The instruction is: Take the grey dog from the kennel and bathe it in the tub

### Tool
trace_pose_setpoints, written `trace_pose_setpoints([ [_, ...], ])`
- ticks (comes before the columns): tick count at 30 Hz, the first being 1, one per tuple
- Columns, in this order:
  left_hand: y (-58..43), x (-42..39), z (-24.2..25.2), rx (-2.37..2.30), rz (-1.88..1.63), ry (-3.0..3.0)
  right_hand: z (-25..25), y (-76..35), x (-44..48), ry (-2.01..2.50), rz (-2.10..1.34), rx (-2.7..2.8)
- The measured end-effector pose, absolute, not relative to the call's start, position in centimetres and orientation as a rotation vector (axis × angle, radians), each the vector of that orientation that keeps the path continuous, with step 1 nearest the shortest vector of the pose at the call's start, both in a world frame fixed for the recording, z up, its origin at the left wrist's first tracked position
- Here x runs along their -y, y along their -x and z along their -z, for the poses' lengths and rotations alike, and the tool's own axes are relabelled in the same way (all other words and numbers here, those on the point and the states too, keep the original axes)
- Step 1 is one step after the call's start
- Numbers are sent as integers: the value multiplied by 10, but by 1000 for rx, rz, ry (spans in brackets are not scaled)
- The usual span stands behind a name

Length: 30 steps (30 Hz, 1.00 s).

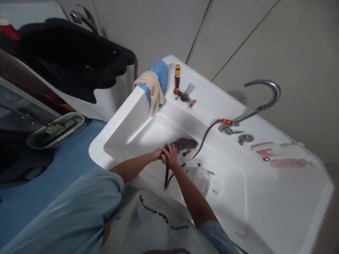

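A small dark, wet-looking dog [186, 143] is in the white tub, partly hidden behind my hands. My right hand [171, 156] rests on its near end with the fingers apart. Close against it on the left, my left hand [158, 154] is closed round the upper end of a dark hose [166, 176]; its fingers are partly hidden. From there the hose loops down and runs past the dog to the tap [227, 127]. A translucent plastic jug [197, 178] lies on the tub floor beside my right forearm.
A beige cloth [152, 86] and blue cloth [161, 72] hang over the tub's left corner. On the back ledge are an orange-black spray nozzle [180, 92], a curved metal spout [274, 93] and a pink bottle [288, 163]. A black basin [71, 53] stands at left.
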State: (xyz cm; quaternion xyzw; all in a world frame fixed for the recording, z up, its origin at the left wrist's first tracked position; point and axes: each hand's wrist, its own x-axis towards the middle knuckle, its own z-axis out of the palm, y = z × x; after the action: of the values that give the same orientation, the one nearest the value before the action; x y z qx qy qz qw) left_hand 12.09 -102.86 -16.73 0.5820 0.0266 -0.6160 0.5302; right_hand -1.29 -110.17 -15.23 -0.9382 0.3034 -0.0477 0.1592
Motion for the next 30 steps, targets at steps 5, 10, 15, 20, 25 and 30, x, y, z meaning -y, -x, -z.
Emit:
trace_pose_setpoints([
  [5,-123,1032,162,-105,1513,-1369,150,10,1110,2751,132,-884],
  [10,-128,1029,165,53,1605,-1158,154,12,1121,2649,279,-913],
  [15,-127,1028,169,181,1600,-1135,156,19,1121,2511,392,-875],
  [20,-125,1022,172,314,1598,-1034,156,20,1116,2475,413,-885],
  [25,-121,1017,174,327,1536,-1125,158,15,1120,2398,461,-833],
  [30,-118,1025,170,229,1563,-1318,166,19,1127,1926,750,-1122],
])
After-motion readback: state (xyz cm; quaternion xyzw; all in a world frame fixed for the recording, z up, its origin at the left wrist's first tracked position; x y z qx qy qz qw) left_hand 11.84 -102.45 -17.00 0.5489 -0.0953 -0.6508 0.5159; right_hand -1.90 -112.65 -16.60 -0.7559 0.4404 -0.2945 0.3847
